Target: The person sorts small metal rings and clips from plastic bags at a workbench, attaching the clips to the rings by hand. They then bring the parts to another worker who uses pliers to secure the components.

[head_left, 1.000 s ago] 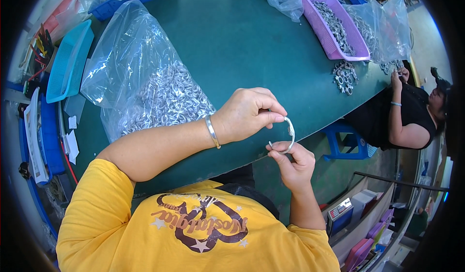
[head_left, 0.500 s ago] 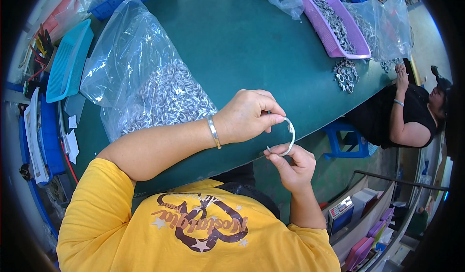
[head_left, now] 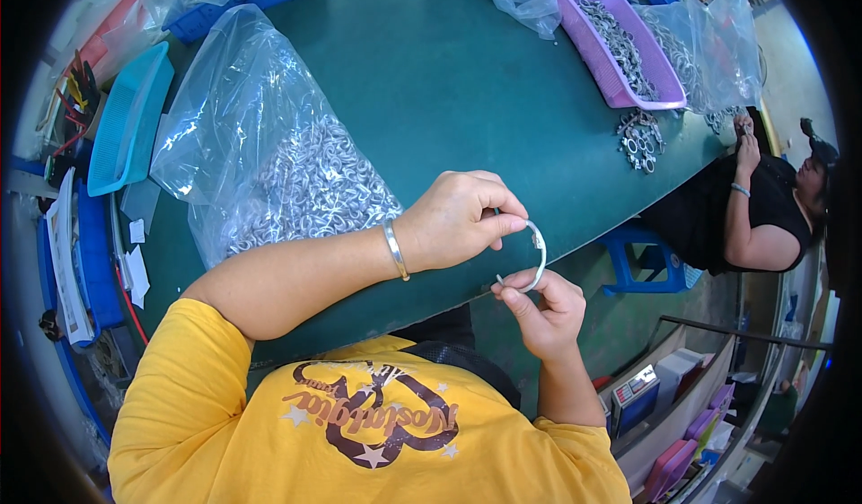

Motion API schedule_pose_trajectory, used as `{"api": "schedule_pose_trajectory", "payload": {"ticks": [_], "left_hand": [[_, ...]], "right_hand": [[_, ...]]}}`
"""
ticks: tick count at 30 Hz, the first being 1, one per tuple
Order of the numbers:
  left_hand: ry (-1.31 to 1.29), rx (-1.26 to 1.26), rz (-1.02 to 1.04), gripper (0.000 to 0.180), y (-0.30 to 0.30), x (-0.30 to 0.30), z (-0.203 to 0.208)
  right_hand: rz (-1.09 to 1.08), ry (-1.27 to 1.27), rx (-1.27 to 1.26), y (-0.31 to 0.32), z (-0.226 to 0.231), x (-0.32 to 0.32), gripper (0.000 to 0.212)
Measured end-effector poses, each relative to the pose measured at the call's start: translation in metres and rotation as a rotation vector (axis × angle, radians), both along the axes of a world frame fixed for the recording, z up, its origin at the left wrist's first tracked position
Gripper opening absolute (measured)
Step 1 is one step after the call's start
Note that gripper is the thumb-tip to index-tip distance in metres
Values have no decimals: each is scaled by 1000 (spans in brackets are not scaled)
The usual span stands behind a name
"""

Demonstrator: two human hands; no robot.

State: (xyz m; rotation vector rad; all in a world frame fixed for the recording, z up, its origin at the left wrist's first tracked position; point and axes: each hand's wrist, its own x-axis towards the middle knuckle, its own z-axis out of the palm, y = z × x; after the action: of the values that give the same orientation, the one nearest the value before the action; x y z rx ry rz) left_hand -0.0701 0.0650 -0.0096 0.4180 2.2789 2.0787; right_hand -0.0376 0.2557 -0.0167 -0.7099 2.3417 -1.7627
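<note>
A thin, pale, C-shaped strip (head_left: 542, 254), whitish-silver and like an open ring, is held up between my two hands near the table's front edge. My left hand (head_left: 453, 221), with a silver bangle on its wrist, pinches the upper end between thumb and fingers. Lower down and to the right, my right hand (head_left: 546, 314) is closed on the other end, whose tip sticks out past the fingers. What the strip is made of I cannot tell. Beyond my left forearm lies a clear plastic bag (head_left: 242, 100) with many small grey metal rings (head_left: 314, 181) in it.
The green table (head_left: 431, 82) carries a purple basket (head_left: 669, 91) of metal parts, with loose rings (head_left: 640, 140) beside it. A turquoise basket (head_left: 117, 136) stands at left. At right, a person in black (head_left: 763, 217) sits by a blue stool (head_left: 642, 266); below is a rack (head_left: 673, 405).
Almost nothing differs. Both hands keep their hold on the C-shaped strip, and the view has shifted very slightly.
</note>
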Motion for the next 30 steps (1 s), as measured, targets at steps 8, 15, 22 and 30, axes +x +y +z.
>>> {"api": "schedule_pose_trajectory", "payload": {"ticks": [8,15,22,30], "left_hand": [[13,-35,67,7,0,-2,2],[-53,-5,54,8,0,-3,-1],[-183,17,30,10,-2,-3,2],[-44,70,58,10,-1,-5,-1]], "right_hand": [[-196,-315,-216,1,-5,-8,17],[-238,-347,-286,2,-1,-13,20],[-226,-317,-291,4,5,-12,21],[-234,-55,-149,6,4,-16,18]]}}
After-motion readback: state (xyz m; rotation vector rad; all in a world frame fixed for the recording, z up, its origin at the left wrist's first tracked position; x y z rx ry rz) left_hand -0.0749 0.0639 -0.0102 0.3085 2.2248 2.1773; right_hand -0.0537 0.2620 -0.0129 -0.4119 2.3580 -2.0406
